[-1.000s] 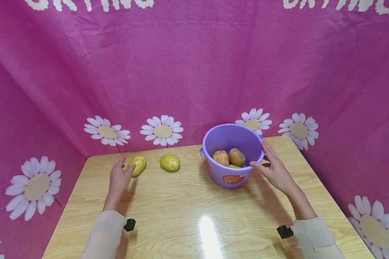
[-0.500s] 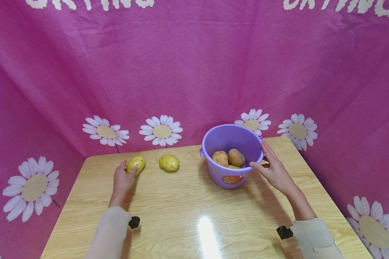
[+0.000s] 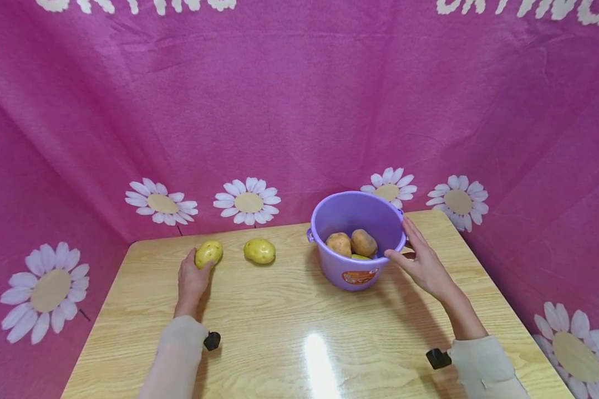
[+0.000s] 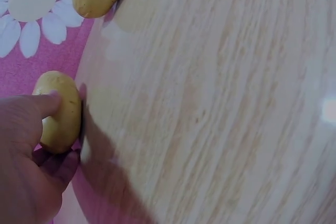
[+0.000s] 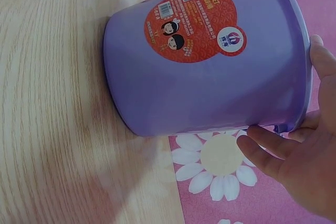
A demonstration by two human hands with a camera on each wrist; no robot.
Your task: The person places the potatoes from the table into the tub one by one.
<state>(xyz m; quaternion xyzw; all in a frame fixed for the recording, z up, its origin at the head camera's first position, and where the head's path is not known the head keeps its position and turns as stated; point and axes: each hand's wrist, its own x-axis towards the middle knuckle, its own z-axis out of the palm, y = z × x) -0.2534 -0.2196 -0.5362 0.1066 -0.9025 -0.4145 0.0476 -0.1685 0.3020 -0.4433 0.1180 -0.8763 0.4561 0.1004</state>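
Taking hold seems the present step: the left hand (image 3: pixel 192 281) has its fingers around the left potato (image 3: pixel 209 253), far left on the counter (image 3: pixel 259 316); lifting would need a firm grip. The right hand (image 3: pixel 425 269) holds the bucket's (image 3: pixel 333 269) right rim.

Low straight path from left hand (image 3: pixel 192 279) to purple bucket (image 3: pixel 333 267) meets the lone yellow potato (image 3: pixel 259 251); bare front tabletop (image 3: pixel 259 321) offers way round.

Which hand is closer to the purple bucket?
Right. The right hand touches the bucket at its rim; the left hand is well off to the left, holding a yellow potato.
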